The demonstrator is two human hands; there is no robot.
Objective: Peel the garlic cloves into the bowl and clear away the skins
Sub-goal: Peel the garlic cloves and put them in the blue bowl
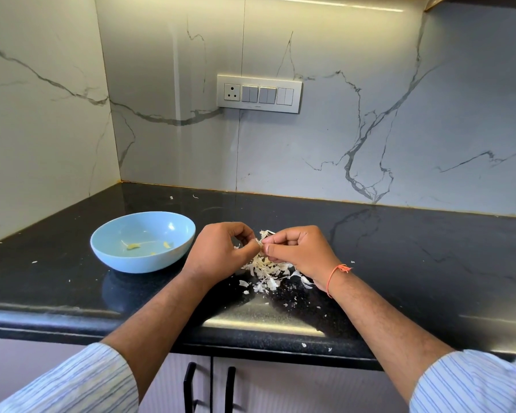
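Mid-peel: left hand [221,248] and right hand [295,248] pinch small papery-skinned garlic clove [262,243]; next, drop into pale blue round bowl [116,251].

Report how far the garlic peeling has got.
Done: a few peeled pieces lie in the blue bowl. In hand: the left hand and right hand both pinch a small clove between their fingertips, above the pile of skins. Left: finish this clove, drop it in the bowl, then clear the skins scattered over the black counter.
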